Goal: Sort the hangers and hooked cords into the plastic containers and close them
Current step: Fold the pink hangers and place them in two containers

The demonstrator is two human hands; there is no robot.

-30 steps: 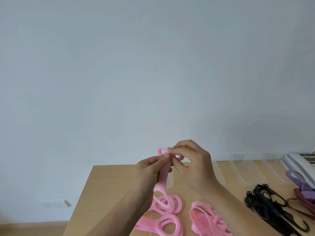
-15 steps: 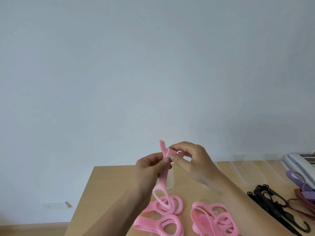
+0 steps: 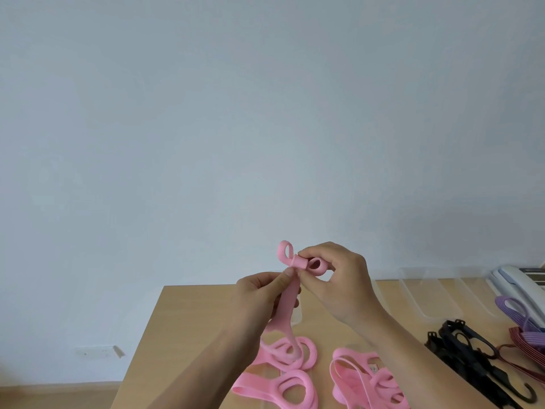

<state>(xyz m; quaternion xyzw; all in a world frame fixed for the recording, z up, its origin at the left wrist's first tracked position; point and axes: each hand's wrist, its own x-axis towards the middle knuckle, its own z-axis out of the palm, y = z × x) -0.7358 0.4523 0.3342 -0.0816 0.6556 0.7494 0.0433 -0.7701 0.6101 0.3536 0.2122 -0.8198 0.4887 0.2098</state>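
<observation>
Fingertips [image 3: 287, 274] of my left hand [image 3: 259, 293]: thumb and forefinger closed in a pinch on the flat pink rubbery strap with moulded loops [image 3: 286, 305], just under its top end. My right hand [image 3: 339, 284] has its fingers [image 3: 312, 255] curled around that same top end, nipping it at the fold.

Change noted: half a second ago the strap's tip stood up straight; now it is bent over into two small loops either side of my right-hand pinch, like a bow. My judgement is that I am folding this piece down to fit a box, so it is not yet sorted.

The strap's lower part hangs to the light wooden table [image 3: 182, 314], ending among the left heap of pink straps [image 3: 306, 354].

Count, as far as visible:
- pink: one in hand, plus two heaps, left one and right pink heap [image 3: 368, 382]; pieces per heap cannot be told.
- black hooked cords [image 3: 472, 358]: one bundle, one hook end showing.
- purple looped cord [image 3: 511, 308]: one bundle.
- dark red cord [image 3: 528, 340]: one bundle, partly cut off.
- clear plastic containers [image 3: 427, 293]: at least two, open, far right of the table, nothing visibly in them.
</observation>
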